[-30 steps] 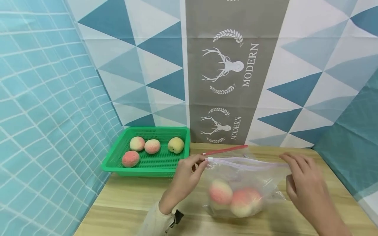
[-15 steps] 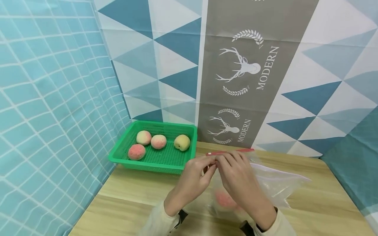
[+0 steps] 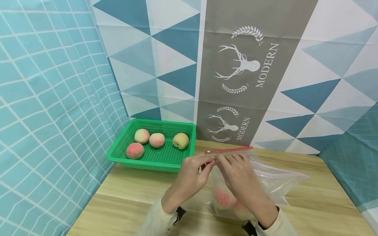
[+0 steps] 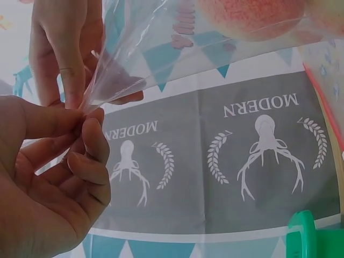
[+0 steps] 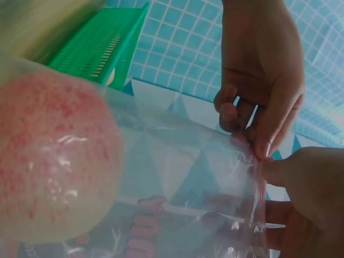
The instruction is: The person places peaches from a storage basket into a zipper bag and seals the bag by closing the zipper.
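While fingers [image 5: 273, 126] pinch its top corner, clear bag [image 5: 161, 174] sits below.

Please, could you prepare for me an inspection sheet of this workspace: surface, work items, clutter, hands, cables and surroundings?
Surface: table with light wood grain.
Work items: clear zip bag with at least two pink-and-cream fruits inside.
Clutter: green basket at left, containing four more fruits; red strip behind the bag, perhaps another bag's edge.
Hands: left hand and right hand both pinch the bag near its upper left corner.
Cables: nothing seen.
Surroundings: blue grid cloth at left; triangle-patterned backdrop with deer heads and "MODERN" behind.
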Available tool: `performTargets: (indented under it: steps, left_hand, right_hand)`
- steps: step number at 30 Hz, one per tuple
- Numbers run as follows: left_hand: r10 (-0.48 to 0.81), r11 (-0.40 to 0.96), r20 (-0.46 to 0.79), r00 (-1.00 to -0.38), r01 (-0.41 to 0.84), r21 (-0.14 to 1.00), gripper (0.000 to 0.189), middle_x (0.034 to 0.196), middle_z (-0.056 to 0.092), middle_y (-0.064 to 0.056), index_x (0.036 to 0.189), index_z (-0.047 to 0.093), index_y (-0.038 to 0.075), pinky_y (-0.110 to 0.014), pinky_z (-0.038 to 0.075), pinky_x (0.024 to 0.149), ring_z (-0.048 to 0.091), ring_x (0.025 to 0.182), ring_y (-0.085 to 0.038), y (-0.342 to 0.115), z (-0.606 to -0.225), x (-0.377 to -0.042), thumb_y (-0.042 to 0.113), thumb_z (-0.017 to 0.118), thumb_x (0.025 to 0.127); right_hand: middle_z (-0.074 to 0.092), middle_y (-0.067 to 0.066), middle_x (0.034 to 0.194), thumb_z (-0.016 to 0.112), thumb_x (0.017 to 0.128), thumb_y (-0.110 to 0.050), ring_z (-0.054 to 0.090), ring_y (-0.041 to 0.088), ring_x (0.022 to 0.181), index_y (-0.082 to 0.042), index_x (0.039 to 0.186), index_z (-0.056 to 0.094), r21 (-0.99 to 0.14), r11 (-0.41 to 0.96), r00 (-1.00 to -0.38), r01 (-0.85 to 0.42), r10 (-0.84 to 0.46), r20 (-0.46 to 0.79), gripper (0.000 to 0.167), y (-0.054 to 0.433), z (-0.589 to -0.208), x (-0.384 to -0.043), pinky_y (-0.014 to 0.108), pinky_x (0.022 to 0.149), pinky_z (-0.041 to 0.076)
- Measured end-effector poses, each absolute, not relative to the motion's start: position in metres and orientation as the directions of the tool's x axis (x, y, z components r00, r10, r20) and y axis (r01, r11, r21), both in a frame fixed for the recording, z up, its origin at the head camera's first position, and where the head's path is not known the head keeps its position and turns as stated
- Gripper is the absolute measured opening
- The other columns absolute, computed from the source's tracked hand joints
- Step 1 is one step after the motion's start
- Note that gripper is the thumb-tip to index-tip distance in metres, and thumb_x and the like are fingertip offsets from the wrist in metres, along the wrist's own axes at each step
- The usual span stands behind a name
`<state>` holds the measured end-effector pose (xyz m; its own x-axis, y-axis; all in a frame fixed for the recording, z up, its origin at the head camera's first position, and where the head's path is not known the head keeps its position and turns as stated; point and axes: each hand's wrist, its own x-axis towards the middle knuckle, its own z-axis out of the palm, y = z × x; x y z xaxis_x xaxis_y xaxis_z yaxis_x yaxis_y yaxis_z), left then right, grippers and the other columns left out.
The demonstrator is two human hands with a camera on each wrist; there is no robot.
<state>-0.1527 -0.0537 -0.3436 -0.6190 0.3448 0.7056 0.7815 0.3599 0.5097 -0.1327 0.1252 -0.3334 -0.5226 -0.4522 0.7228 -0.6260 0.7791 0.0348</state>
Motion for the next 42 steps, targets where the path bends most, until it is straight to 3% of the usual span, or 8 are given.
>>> performTargets:
  steps: [7,15,25,28,31,34,42]
  left_hand:
    - [0.347,0.365,0.722,-0.599,0.795,0.484,0.007,0.072,0.063,0.006,0.089,0.076,0.009,-0.015,0.041,0.052,0.048,0.059,-0.001,-0.059,-0.343,-0.152,0.005,0.07,0.091]
    - [0.361,0.374,0.711,-0.604,0.792,0.482,0.008,0.071,0.06,0.006,0.09,0.077,0.007,-0.014,0.039,0.052,0.048,0.059,-0.002,-0.056,-0.342,-0.154,0.006,0.07,0.092]
    - [0.371,0.369,0.703,-0.607,0.791,0.488,0.008,0.072,0.062,0.006,0.09,0.077,0.007,-0.013,0.038,0.053,0.049,0.06,-0.002,-0.057,-0.341,-0.155,0.007,0.07,0.092]
    - [0.375,0.368,0.707,-0.6,0.796,0.48,0.008,0.073,0.063,0.005,0.09,0.077,0.007,-0.013,0.039,0.053,0.049,0.06,-0.001,-0.058,-0.341,-0.156,0.007,0.07,0.092]
    - [0.376,0.363,0.717,-0.587,0.805,0.469,0.007,0.071,0.061,0.005,0.089,0.077,0.008,-0.014,0.04,0.053,0.049,0.058,-0.002,-0.057,-0.34,-0.157,0.007,0.07,0.092]
    - [0.38,0.358,0.719,-0.582,0.809,0.466,0.008,0.069,0.057,0.006,0.09,0.077,0.009,-0.015,0.04,0.053,0.048,0.058,-0.003,-0.057,-0.337,-0.159,0.009,0.069,0.093]
    - [0.385,0.371,0.698,-0.603,0.794,0.481,0.008,0.068,0.055,0.008,0.09,0.078,0.009,-0.016,0.04,0.055,0.048,0.06,-0.003,-0.06,-0.339,-0.155,0.009,0.07,0.093]
  right_hand:
    - [0.068,0.003,0.088,0.055,0.099,-0.02,0.065,0.027,0.087,-0.013,0.1,0.061,0.068,0.789,-0.544,-0.611,-0.481,0.688,0.01,0.131,-0.332,-0.13,0.047,0.081,0.047]
    - [0.067,0.001,0.086,0.026,0.11,-0.036,0.064,0.026,0.084,-0.012,0.099,0.06,0.05,0.811,-0.576,-0.583,-0.456,0.678,0.043,0.146,-0.329,-0.127,0.047,0.082,0.046]
    - [0.068,0.001,0.089,0.026,0.11,-0.037,0.064,0.026,0.086,-0.011,0.103,0.061,0.03,0.811,-0.597,-0.584,-0.455,0.661,0.044,0.151,-0.329,-0.122,0.047,0.084,0.046]
    - [0.069,0.003,0.092,0.038,0.109,-0.031,0.065,0.026,0.087,-0.01,0.104,0.062,0.037,0.806,-0.588,-0.591,-0.462,0.665,0.032,0.153,-0.328,-0.121,0.047,0.085,0.046]
    - [0.07,0.005,0.091,0.055,0.101,-0.018,0.065,0.028,0.086,-0.008,0.104,0.063,0.049,0.799,-0.565,-0.599,-0.465,0.681,0.013,0.155,-0.326,-0.12,0.048,0.084,0.047]
    - [0.069,0.006,0.089,0.062,0.093,-0.01,0.065,0.029,0.085,-0.007,0.102,0.063,0.047,0.801,-0.557,-0.597,-0.456,0.694,0.009,0.158,-0.323,-0.12,0.049,0.084,0.047]
    - [0.068,0.005,0.089,0.042,0.107,-0.027,0.064,0.028,0.09,-0.008,0.101,0.063,0.018,0.815,-0.599,-0.579,-0.44,0.669,0.029,0.164,-0.328,-0.112,0.049,0.086,0.046]
